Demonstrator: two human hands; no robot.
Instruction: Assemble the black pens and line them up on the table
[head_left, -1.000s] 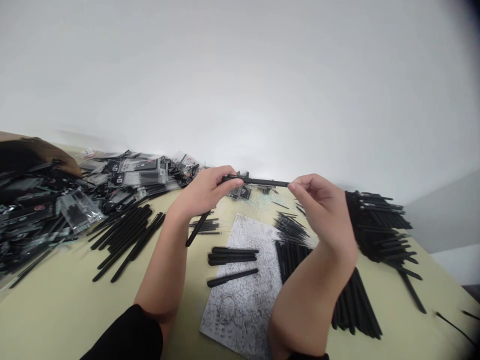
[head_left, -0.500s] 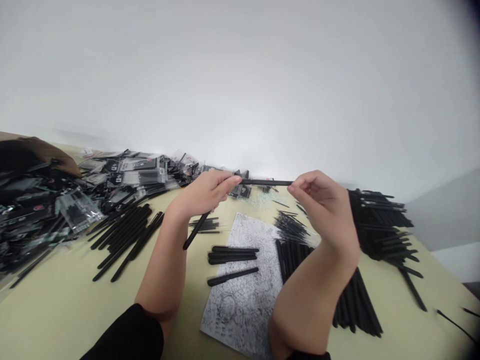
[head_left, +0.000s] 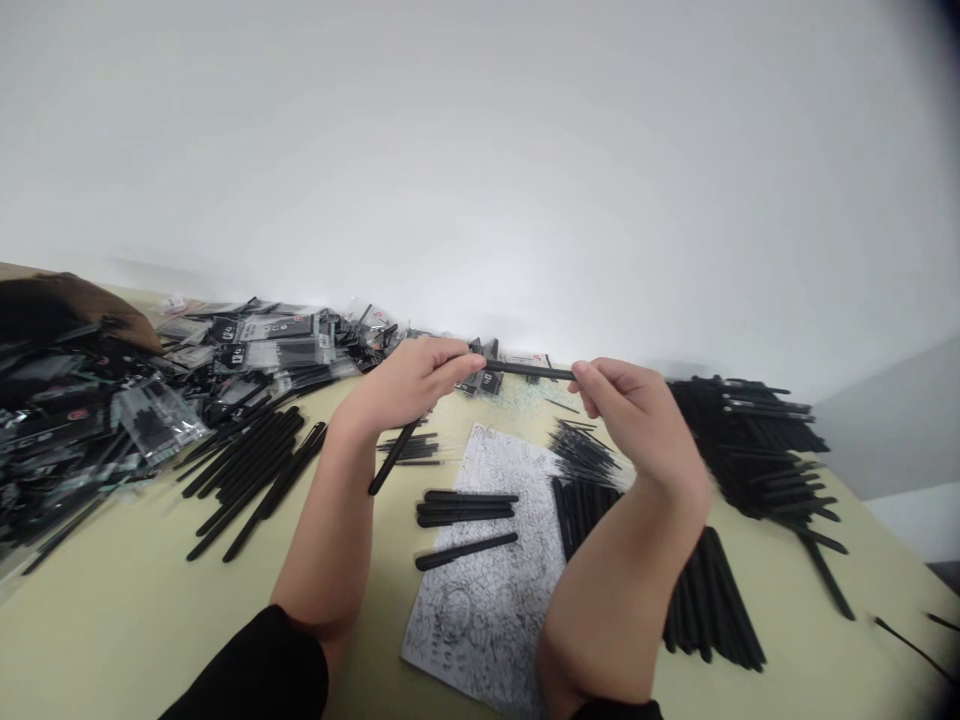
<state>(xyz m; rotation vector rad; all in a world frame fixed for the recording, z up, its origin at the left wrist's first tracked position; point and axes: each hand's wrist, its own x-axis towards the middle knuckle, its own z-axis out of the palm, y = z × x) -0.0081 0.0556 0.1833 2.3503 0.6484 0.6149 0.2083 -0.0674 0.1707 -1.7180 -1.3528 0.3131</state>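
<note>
My left hand point(head_left: 409, 388) is closed, its thumb and fingers pinching one end of a slim black pen point(head_left: 529, 370) held level above the table. The opposite end sits between the thumb and fingertips of my right hand point(head_left: 637, 415), also closed. A second black pen point(head_left: 394, 458) slants down from beneath my left palm; its upper part is hidden by the hand. Under my hands lies a scribble-covered paper point(head_left: 480, 620), with several black pens point(head_left: 466, 510) across its left edge. Thin dark refills point(head_left: 585, 452) lie at its upper right corner.
Packets in clear plastic point(head_left: 289, 352) are heaped at the back left beside a brown box point(head_left: 112, 305). Black pens lie in a group at left point(head_left: 251, 480), a row by my right forearm point(head_left: 716, 610), and a pile at far right point(head_left: 772, 450). A white wall point(head_left: 480, 170) stands behind.
My right hand has shifted slightly left and down along the pen, and its fingers have curled more tightly around the end. My left hand has barely moved.
</note>
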